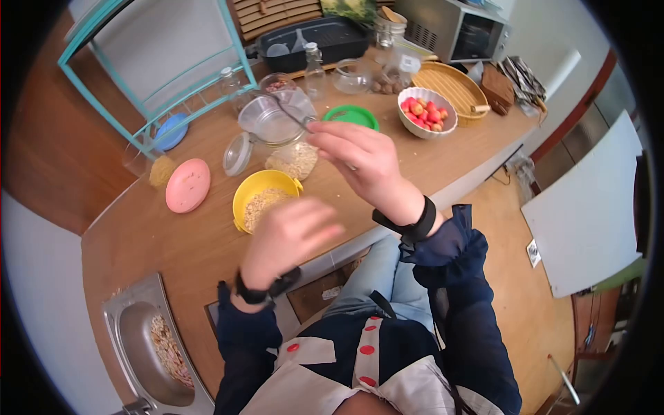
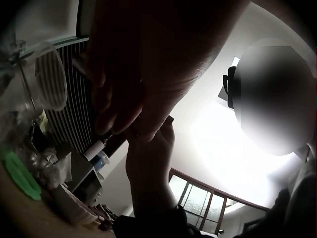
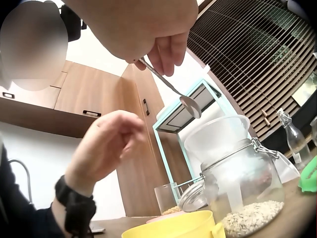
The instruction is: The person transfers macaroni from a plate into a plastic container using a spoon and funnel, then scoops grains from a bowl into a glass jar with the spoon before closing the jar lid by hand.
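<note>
Pinching spoon [image 3: 190, 106] by handle, right hand [image 1: 366, 158] clears funnel [image 3: 217, 138] at ten o'clock; left hand [image 1: 289, 234] relaxed, empty, beside yellow bowl [image 1: 261, 178].

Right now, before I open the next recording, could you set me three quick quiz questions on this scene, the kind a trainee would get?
1. Multiple choice: what does the right hand hold? a) a knife b) a spoon c) a bottle
2. True or false: the left hand is gripping the yellow bowl.
3. Short answer: what do the glass jar and the yellow bowl both contain?

Key:
1. b
2. False; it grips nothing, and the right wrist view shows it clear of the yellow bowl.
3. Pale flakes.
</note>
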A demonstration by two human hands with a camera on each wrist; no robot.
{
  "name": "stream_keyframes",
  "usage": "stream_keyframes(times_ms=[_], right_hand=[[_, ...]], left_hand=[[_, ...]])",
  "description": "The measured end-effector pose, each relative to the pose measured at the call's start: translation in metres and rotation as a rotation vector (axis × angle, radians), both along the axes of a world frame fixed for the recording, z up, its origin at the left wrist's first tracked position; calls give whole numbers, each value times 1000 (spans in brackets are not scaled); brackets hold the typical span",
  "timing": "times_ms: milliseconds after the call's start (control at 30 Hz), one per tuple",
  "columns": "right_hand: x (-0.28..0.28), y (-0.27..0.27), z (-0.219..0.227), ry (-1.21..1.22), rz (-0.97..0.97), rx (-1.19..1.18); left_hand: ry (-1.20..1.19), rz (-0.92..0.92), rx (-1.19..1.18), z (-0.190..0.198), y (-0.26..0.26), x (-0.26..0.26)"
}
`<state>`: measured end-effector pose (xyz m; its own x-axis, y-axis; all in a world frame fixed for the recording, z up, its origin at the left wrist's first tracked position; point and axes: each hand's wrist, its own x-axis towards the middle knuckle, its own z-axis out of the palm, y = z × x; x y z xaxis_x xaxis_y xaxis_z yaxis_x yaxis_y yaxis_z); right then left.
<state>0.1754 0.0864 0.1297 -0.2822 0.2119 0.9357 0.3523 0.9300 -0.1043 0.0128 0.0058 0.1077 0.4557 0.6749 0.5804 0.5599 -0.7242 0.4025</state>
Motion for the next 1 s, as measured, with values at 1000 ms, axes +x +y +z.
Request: stream_keyframes(times_ms=[1000], right_hand=[[-3, -56, -87, -61, 159, -524]], left_hand=[[-315, 372, -60, -65, -47, -11]])
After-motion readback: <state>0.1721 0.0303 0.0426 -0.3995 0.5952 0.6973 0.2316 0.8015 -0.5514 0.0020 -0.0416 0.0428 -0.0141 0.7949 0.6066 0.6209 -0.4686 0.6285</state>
